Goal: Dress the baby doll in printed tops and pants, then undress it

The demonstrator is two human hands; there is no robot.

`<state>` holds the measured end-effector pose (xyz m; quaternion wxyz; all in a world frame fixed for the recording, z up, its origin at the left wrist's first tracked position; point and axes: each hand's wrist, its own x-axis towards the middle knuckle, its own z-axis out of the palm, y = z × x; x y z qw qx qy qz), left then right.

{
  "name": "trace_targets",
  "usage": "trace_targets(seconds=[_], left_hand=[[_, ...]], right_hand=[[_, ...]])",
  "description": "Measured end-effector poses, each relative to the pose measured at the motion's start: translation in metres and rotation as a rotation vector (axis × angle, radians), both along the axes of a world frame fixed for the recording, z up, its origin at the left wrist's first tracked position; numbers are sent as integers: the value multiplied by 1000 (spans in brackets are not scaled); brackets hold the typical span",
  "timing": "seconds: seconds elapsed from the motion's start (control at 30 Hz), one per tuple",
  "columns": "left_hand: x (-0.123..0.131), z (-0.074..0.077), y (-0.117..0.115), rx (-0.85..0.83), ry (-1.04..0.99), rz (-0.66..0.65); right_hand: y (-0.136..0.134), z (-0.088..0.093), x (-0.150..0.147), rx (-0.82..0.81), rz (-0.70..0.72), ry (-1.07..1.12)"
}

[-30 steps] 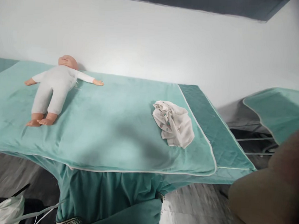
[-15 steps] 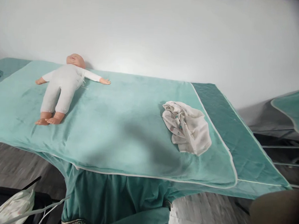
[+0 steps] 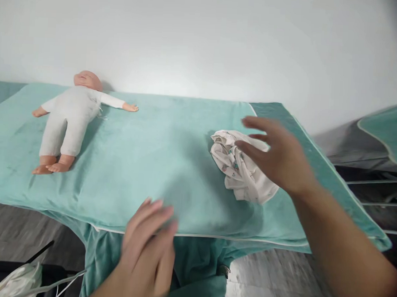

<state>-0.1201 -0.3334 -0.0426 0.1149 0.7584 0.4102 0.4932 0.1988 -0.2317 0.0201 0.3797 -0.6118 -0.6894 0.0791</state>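
White crumpled cloth (image 3: 242,175) lies near the bed's (image 3: 158,151) right edge; right hand (image 3: 278,155) hovers over it, fingers apart, holding nothing; left hand (image 3: 148,252) open at the front edge; a loose grab could drag the cloth off; doll (image 3: 70,119) lies far left.

Single head-worn cam, no second view to overlap. Looks forward and down from the near long edge of the teal-covered table (image 3: 171,165), facing the white wall (image 3: 204,38) behind it. Close range: both hands enter from the bottom edge, floor visible below the table.
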Motion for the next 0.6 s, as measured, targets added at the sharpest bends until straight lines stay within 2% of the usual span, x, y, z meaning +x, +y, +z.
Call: trace_targets(seconds=[0.1,0.17,0.23,0.33,0.4,0.53,0.6], left_hand=[[38,-38,49,-17,44,-115],[66,-62,91,-170,34,-167],[94,-77,129,-319,31,-235],[133,-80,171,-480,-20,-341],[155,-76,188,-510,10,-360],[180,-70,203,-509,6,-350],[182,-69,204,-529,-79,-348]], right_hand=[[33,-41,12,-300,-171,-252],[48,-59,14,-429,-279,-423],[59,-68,12,-460,-345,-519],[70,-69,8,-429,-333,-445],[73,-67,6,-370,-268,-217],[65,-62,4,-179,-88,331],[56,-60,5,-132,36,386]])
